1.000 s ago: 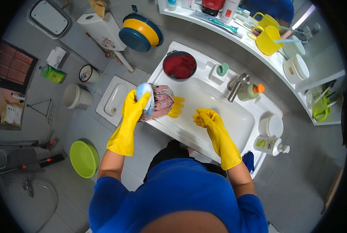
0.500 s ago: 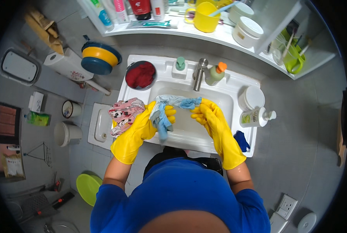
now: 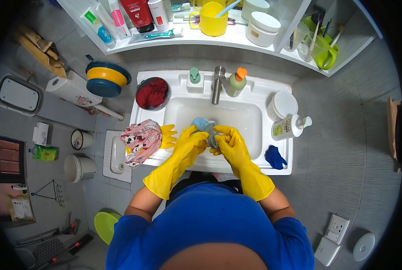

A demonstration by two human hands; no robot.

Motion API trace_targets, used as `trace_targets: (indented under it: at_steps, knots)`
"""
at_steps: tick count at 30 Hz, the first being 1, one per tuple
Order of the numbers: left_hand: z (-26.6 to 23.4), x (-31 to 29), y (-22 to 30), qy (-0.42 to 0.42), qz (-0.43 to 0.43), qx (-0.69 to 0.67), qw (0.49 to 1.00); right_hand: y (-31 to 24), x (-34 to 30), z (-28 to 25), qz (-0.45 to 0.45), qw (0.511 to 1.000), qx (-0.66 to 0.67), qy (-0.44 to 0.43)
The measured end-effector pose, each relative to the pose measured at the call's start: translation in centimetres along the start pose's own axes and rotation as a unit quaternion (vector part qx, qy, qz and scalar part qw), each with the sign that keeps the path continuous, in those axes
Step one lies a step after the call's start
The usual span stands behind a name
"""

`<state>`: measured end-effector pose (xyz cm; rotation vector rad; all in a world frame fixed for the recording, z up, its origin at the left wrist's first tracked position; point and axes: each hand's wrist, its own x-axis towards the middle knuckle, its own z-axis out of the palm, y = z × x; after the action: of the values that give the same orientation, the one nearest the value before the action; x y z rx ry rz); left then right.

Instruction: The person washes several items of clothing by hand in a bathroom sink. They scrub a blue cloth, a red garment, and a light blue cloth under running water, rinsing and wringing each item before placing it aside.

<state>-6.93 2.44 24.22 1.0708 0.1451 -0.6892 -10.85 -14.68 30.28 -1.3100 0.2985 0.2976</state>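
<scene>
Both of my hands wear yellow rubber gloves and are close together over the white sink (image 3: 243,116). My left hand (image 3: 191,146) and my right hand (image 3: 231,145) are closed on a light blue and grey cloth (image 3: 205,126). The cloth is bunched up small between the fingers, which cover part of it. Left of my left hand, a pink patterned cloth (image 3: 142,140) lies on the sink's edge. Yellow glove fingers (image 3: 168,136) stick out from under it. A dark blue crumpled cloth (image 3: 275,157) lies at the sink's front right corner.
Behind the basin are a tap (image 3: 217,85), a green-topped pump bottle (image 3: 194,81) and an orange-topped bottle (image 3: 236,83). A red cloth (image 3: 152,92) fills a round bowl at back left. A white tub (image 3: 283,108) and pump bottle (image 3: 287,128) stand right. A shelf (image 3: 187,41) overhangs the back.
My hands have come closer together, and the cloth, stretched between them before, is now bunched up. My left hand has moved right, away from the pink cloth, uncovering the yellow glove fingers beside it.
</scene>
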Motion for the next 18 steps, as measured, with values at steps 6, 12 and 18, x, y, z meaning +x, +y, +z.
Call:
trace_targets:
  at_steps: [6, 12, 18]
  knots:
    - [2.4, -0.6, 0.0, 0.005, 0.021, 0.001, 1.0, 1.7, 0.4, -1.0, -0.187, 0.98, -0.065, 0.01]
    - [5.1, -1.7, 1.7, -0.015, -0.049, -0.097, 0.994, 0.5, 0.0, -2.3, -0.14, 0.987, -0.076, -0.035]
    - [1.7, 1.0, -2.1, -0.05, -0.008, -0.167, 0.985, -0.9, -0.8, -2.0, -0.103, 0.994, -0.032, -0.021]
